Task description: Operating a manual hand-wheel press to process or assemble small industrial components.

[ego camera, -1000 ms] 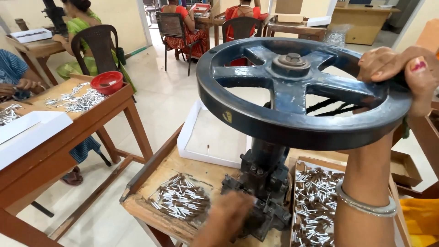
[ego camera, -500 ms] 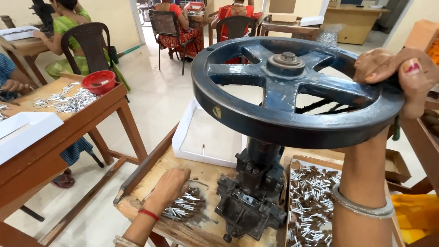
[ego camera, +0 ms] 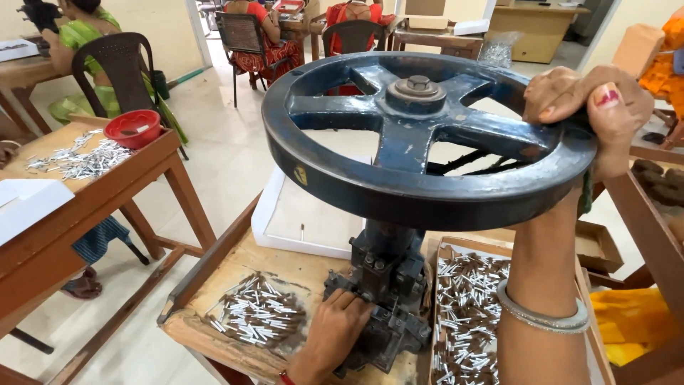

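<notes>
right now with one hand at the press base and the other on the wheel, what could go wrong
The left hand has its fingers against the press base; if the right hand turns the handwheel too soon, they could be pinched. The loose metal pieces beside that wrist could also be swept off the wooden tray.

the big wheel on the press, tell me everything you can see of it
The handwheel is dark blue-black metal, worn, with a thick rim, four broad spokes and a bolted hub. It lies nearly flat atop the press body on the wooden bench. The right hand grips its far right rim; the left hand is below, at the press base.
</notes>
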